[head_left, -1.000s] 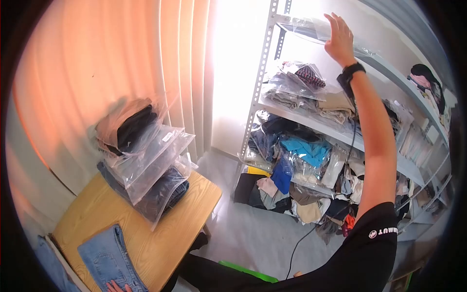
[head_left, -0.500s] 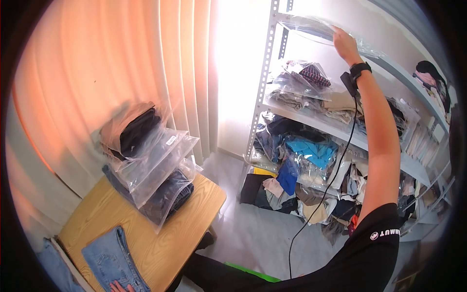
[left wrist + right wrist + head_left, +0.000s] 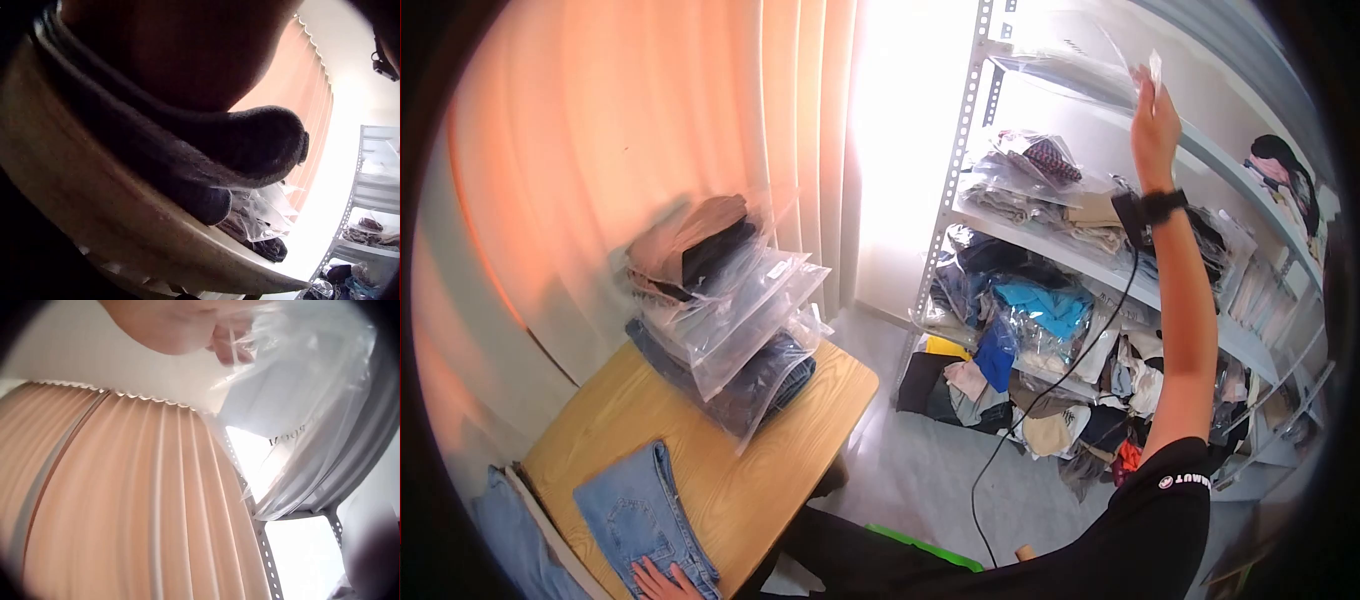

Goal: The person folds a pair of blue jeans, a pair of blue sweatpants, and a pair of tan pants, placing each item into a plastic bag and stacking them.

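Our right hand (image 3: 1157,130) pinches a clear plastic bag (image 3: 312,387) at an upper shelf (image 3: 1232,168); our left hand (image 3: 666,582) rests, fingers straight, on folded blue jeans (image 3: 628,510) on the table (image 3: 735,505). Beyond, stacked clear bags (image 3: 735,325) hold dark jeans (image 3: 788,375) and brown clothing (image 3: 700,228).

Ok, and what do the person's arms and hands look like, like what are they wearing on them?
The right arm has a short black sleeve with white lettering. A black strap circles that wrist, with a boxy black device and a thin black cable. Neither the right hand nor the left hand wears a glove. The left sleeve isn't clearly visible.
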The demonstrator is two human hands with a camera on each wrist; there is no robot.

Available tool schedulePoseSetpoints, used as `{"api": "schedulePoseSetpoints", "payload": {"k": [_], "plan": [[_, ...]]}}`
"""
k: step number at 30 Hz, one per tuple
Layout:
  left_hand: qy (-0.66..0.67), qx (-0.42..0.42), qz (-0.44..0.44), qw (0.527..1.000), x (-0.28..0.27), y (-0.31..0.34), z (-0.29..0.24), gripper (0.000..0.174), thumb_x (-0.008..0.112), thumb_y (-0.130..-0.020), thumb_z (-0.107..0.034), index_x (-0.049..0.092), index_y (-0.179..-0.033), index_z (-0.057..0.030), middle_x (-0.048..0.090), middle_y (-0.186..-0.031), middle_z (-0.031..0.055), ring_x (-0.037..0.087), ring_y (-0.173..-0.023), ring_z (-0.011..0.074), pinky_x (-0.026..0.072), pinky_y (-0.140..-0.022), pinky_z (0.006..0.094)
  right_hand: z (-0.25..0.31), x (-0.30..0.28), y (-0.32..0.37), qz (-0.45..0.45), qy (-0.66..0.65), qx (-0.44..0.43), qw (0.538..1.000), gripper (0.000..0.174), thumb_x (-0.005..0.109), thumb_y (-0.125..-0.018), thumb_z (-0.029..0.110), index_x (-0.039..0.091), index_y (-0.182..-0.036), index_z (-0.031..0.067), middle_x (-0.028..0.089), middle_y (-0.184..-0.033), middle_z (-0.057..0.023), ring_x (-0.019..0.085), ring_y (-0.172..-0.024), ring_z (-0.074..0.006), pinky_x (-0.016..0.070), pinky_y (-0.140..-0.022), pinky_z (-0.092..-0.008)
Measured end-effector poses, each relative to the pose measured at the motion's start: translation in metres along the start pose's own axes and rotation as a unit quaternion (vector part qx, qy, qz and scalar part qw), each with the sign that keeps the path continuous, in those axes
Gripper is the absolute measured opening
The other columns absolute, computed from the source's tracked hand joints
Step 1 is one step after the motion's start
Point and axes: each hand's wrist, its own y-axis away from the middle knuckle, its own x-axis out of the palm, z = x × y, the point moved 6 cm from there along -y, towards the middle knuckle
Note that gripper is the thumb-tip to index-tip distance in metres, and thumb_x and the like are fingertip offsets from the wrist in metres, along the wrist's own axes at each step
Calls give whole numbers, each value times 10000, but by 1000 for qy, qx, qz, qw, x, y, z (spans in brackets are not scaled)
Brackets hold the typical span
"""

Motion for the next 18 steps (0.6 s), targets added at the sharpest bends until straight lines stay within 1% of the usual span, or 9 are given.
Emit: {"api": "schedulePoseSetpoints", "payload": {"k": [1, 3, 5, 7, 10, 12, 14, 16, 18], "plan": [[0, 0, -3, 1000, 1, 2, 1, 599, 492, -969, -426, 427, -1419, -37, 355, -1502, 225, 329, -1368, 420, 207, -1105, 575, 19, -13, 15, 9, 48, -35, 998, 349, 418, -1031, 244, 587, -1253, 36, 701, -1113, -102, 643, -1056, -293, 457, -965, -369], [0, 0, -11, 1000, 2, 7, 3, 596, 496, -968, -422, 429, -1418, -36, 356, -1500, 227, 331, -1366, 422, 210, -1104, 573, 62, -41, 59, -30, 221, -226, 948, 309, 435, -1030, 193, 598, -1252, 53, 701, -1102, -85, 639, -1056, -283, 434, -999, -412], [1, -4, -19, 1000, 5, 13, 7, 594, 499, -967, -418, 430, -1416, -36, 357, -1499, 229, 332, -1365, 424, 213, -1103, 571, 104, -69, 99, 17, 93, -169, 981, 273, 475, -1013, 134, 604, -1238, 48, 699, -1080, -100, 649, -1040, -251, 376, -1058, -483], [5, -5, -31, 999, 6, 21, 9, 592, 503, -966, -414, 432, -1415, -35, 358, -1498, 231, 334, -1363, 425, 217, -1102, 568, 127, -86, 147, 94, -68, -17, 993, 245, 493, -991, 70, 612, -1200, 23, 693, -1077, -123, 647, -1055, -229, 332, -1090, -511], [15, 0, -28, 1000, -12, 35, -4, 567, 492, -975, -382, 432, -1412, -27, 361, -1492, 240, 346, -1354, 426, 240, -1093, 557, 191, -91, 200, 217, -300, 13, 929, 235, 463, -995, 82, 603, -1169, 8, 696, -1059, -132, 637, -1065, -249, 321, -1117, -485], [12, 2, -17, 1000, -27, 46, -17, 569, 506, -968, -363, 431, -1406, -9, 374, -1475, 262, 363, -1336, 434, 276, -1074, 540, 216, -88, 256, 253, -489, 164, 819, 235, 486, -981, 107, 601, -1175, 38, 698, -1017, -115, 626, -1062, -258, 319, -1129, -475], [34, 10, -26, 999, -50, 57, -29, 560, 568, -929, -351, 467, -1365, -15, 424, -1425, 264, 413, -1277, 432, 309, -1044, 537, 256, -77, 291, 262, -652, 273, 657, 191, 518, -962, 129, 609, -1124, 82, 690, -929, -79, 614, -1012, -252, 292, -1144, -514], [89, -19, 28, 995, -73, 64, -35, 525, 598, -909, -326, 506, -1328, -23, 441, -1403, 249, 442, -1232, 415, 343, -1025, 515, 323, -73, 296, 248, -792, 276, 484, 118, 517, -947, 112, 605, -1025, 112, 653, -845, -34, 591, -929, -247, 216, -1138, -603], [119, 3, -4, 993, -84, 78, -32, 469, 657, -869, -274, 553, -1255, -27, 536, -1285, 209, 512, -1125, 382, 391, -957, 470, 375, -72, 311, 212, -873, 324, 296, 105, 496, -935, 73, 584, -926, 129, 596, -772, 6, 558, -846, -236, 104, -1120, -702]]}}
